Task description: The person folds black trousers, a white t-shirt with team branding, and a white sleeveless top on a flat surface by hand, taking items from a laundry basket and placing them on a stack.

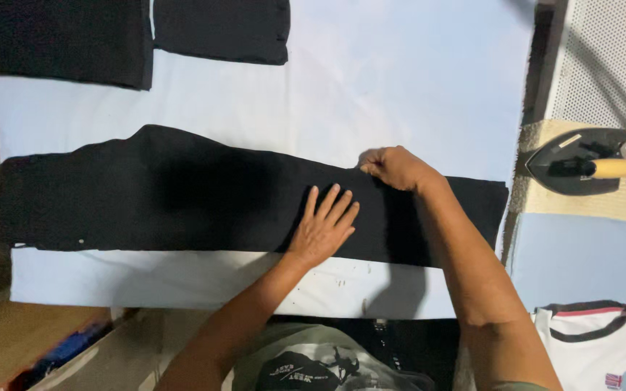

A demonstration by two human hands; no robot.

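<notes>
Flat across the white counter lies one pair of black trousers, its long axis running side to side: the wider end lies far out to the left of both hands, and the narrower leg end runs past the right hand toward the counter's right edge. The cloth is spread out, with a small pale dot near its lower left edge.

Going from the left, the left hand rests palm down on the trousers with its fingers spread and pointing away from the person; its grip is released, pressing flat on the cloth and holding nothing. Just up and to the right of it, the right hand sits on the far edge of the same trouser leg with its fingers curled under; its grip looks clenched on that edge of the cloth, though the fingertips are hidden.

Well beyond both hands, at the far left end of the counter, lie two more dark pieces of cloth, side by side and nearly touching.

To the right of the right hand, off the counter's edge, one black iron with a wooden handle rests on a tan pad, its pointed nose turned toward the trousers. Nearer the person on that side lies one white shirt with a dark collar band.
</notes>
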